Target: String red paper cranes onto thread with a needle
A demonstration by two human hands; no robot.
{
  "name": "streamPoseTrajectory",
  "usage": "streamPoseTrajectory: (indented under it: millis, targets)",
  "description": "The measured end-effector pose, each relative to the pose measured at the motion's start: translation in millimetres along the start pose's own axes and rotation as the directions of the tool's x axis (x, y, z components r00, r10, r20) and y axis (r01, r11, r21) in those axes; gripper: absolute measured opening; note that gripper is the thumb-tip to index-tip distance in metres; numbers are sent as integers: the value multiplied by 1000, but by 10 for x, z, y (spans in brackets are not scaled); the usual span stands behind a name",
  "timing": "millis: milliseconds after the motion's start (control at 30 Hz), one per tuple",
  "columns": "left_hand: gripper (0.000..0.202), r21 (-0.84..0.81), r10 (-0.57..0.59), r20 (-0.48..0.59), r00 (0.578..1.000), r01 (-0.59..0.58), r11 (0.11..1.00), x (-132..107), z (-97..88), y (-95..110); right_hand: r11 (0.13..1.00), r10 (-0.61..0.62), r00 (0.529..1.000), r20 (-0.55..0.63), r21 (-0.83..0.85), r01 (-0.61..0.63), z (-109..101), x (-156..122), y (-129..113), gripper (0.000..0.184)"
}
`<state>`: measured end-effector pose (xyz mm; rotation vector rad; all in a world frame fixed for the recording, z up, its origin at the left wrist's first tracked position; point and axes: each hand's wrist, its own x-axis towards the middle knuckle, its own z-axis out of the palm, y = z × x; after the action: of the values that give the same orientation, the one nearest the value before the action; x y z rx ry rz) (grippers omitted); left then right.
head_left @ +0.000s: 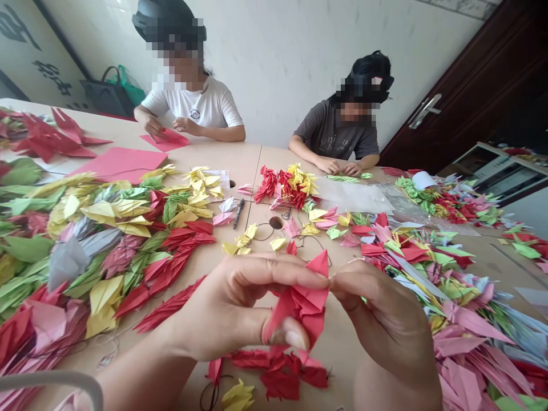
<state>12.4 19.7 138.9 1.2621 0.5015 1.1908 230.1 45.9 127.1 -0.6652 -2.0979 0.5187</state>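
Hands, left (231, 314) and right (385, 325), pinch a red paper crane (302, 305) above the crowded table (240, 157), its tip pointing up.

L hand (233, 311) + R hand (385, 325) pinching red paper crane (303, 308) – table (252, 154)

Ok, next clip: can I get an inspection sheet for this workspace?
Surface: beige table, mostly covered with folded paper.
Job's things: red paper crane, held above the table; loose red cranes lie under it.
Clutter: left crane pile; right crane pile; black pen.
Grippers: left hand and right hand both pinch the red paper crane.
Cables: thin dark cord lying on the table.
Surroundings: person in white shirt and person in grey shirt handling paper opposite; brown door; black bag.
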Motion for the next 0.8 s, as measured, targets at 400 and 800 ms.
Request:
streamPoseTrajectory:
  millis: [400,800]
  targets:
    - [33,-112,-82,-7,997,81,990,-19,24,23,999,-15,1000,16,46,14,-21,12,5,28]
    - [28,-223,-133,19,991,134,965,12,20,-18,993,3,999,34,118,-7,-17,4,14,38]
